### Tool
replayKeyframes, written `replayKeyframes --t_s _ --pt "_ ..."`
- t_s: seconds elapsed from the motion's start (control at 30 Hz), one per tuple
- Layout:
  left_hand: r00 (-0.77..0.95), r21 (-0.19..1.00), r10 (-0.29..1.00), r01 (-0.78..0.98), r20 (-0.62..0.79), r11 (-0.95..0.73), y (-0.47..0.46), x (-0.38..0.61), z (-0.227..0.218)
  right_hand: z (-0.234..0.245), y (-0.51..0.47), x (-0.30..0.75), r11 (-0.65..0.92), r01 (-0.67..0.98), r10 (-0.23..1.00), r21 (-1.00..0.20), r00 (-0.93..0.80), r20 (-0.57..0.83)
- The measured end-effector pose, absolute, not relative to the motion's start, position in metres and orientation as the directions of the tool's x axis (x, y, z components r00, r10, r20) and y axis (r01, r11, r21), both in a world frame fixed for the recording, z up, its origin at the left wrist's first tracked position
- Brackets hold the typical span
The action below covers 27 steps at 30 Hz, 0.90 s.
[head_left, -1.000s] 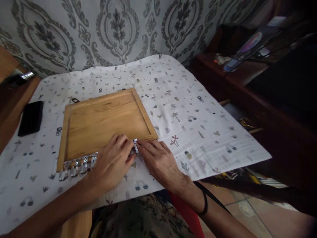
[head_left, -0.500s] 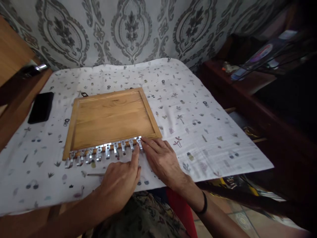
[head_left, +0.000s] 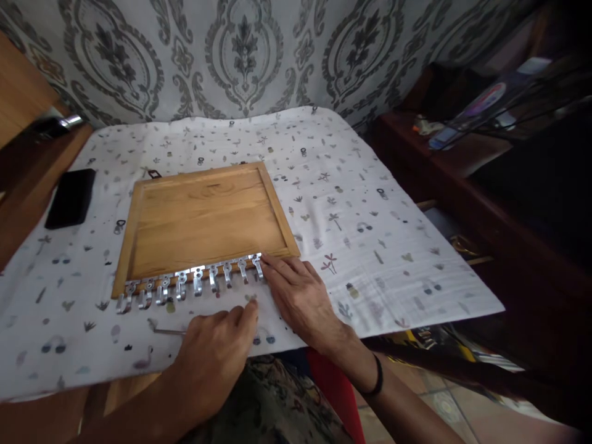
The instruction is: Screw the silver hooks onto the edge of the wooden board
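Note:
A metal hook rail (head_left: 198, 272) with several curved hooks lies along the near edge of a framed wooden board (head_left: 203, 216). At the rail's right end, the fingertips of my right hand (head_left: 300, 296) press on the last hook and the frame's edge, fingers close together and thumb hidden. My left hand (head_left: 215, 351) is curled low over the cloth, a little short of the hooks. From its far side sticks out a thin metal shaft, apparently a screwdriver (head_left: 169, 332); any handle is hidden in the hand.
A white patterned cloth (head_left: 337, 179) covers the table. To the left lies a black phone (head_left: 71, 198). Dark furniture with a clear bottle (head_left: 481, 108) stands at the right, with an opened drawer (head_left: 456, 237) below. A patterned curtain (head_left: 245, 55) hangs behind.
My left hand has drawn back from the hooks toward me and its pointing index finger has curled in. The metal shaft has shifted slightly with it. My right hand stays on the rail's end.

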State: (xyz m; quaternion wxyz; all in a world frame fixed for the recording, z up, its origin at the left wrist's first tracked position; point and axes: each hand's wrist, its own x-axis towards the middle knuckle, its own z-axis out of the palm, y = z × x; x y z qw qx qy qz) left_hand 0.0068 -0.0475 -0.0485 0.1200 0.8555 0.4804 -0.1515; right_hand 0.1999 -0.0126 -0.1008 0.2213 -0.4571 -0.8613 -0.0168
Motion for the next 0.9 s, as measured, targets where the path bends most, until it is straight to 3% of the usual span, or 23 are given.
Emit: replayKeyframes --t_s 0.17,0.3,0.4,0.6,0.9 --pt "0.461 -0.045 0.79 0.853 -0.405 -0.521 -0.029 0.013 -0.039 -0.1 -0.013 0.199 0.582 0.798 0.772 -0.158 -0.481 0.414" --pt "0.462 -0.102 0.826 0.851 -0.324 -0.516 -0.024 0.024 -0.041 -0.102 -0.012 0.199 0.579 0.8 0.779 -0.161 -0.483 0.4" --pt "0.479 -0.105 0.833 0.846 -0.277 -0.522 -0.024 0.023 -0.043 -0.103 -0.013 0.199 0.579 0.798 0.781 -0.17 -0.482 0.397" --pt "0.48 -0.037 0.811 0.853 -0.334 -0.52 -0.019 0.015 -0.042 -0.104 -0.012 0.199 0.58 0.797 0.777 -0.169 -0.479 0.409" --pt "0.431 -0.114 0.815 0.855 -0.387 -0.506 -0.019 0.023 -0.044 -0.097 -0.013 0.199 0.576 0.796 0.785 -0.188 -0.473 0.4"
